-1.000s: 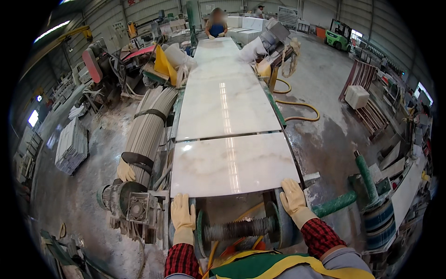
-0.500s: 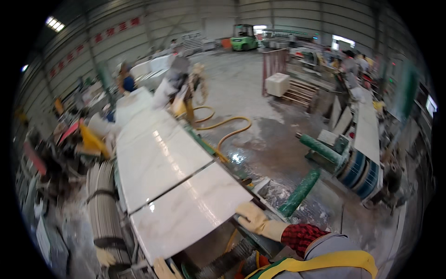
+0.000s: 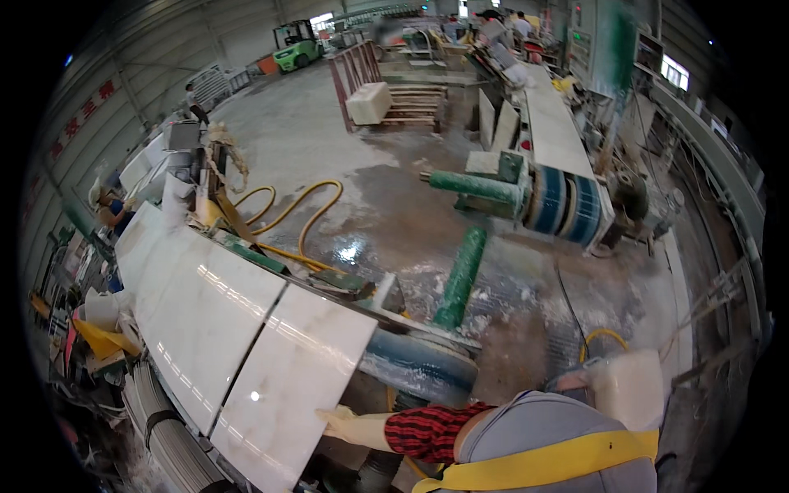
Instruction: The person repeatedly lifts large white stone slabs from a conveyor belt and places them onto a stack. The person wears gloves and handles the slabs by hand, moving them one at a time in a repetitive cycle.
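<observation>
A polished white, faintly veined stone slab point(image 3: 279, 370) lies at the near end of a long bench at left. A dark gap divides it from a second white stone slab point(image 3: 193, 287) beyond. My left hand point(image 3: 343, 424), in a cream glove below a red plaid sleeve, grips the near slab's edge. Its fingertips show at the edge; the rest of the grip is hidden. Beside my grey garment at lower right is a blurred cream shape point(image 3: 629, 386), apparently my right glove. Its fingers cannot be made out.
A blue drum point(image 3: 423, 366) and a green post point(image 3: 460, 279) adjoin the bench. Yellow hose point(image 3: 308, 218) curves over the wet floor. At right stands another line with blue-banded rollers point(image 3: 563, 205). Far off are a pallet point(image 3: 415, 107), a green forklift point(image 3: 296, 49) and several people.
The view has swung right, shifting the scene leftward. My left hand has moved from the slab's corner farther down its near edge. Two other cream gloves at lower left have left the view.
</observation>
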Motion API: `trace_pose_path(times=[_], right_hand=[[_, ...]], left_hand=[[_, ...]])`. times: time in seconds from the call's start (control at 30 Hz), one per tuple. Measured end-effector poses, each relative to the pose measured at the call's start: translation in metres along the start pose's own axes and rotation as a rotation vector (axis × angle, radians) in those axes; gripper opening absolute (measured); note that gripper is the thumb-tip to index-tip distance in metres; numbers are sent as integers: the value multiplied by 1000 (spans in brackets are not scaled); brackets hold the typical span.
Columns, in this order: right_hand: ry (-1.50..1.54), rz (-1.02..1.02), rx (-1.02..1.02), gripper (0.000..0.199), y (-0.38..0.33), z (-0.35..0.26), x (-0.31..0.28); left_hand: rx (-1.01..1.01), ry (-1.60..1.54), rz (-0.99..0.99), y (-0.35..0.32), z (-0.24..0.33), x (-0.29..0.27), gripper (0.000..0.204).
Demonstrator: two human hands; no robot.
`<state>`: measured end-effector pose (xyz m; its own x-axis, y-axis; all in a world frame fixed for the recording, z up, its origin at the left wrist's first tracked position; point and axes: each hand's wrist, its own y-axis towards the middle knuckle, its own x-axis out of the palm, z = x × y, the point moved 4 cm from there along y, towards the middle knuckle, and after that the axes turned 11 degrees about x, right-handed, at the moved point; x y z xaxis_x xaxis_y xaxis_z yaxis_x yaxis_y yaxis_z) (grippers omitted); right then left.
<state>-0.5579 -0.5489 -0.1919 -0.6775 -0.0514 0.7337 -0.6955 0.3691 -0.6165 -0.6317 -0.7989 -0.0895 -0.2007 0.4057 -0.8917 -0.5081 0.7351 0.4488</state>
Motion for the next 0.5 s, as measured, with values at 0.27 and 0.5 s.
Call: trace_pose_path(times=[0.27,0.5], right_hand=[[32,-180,-88,49,60,-5,-48],[140,-46,-50,42,27,-9,-14]], left_hand=[[55,-6,124,-6,-1,20,59],[14,-35,257,-31,-31,38,51]])
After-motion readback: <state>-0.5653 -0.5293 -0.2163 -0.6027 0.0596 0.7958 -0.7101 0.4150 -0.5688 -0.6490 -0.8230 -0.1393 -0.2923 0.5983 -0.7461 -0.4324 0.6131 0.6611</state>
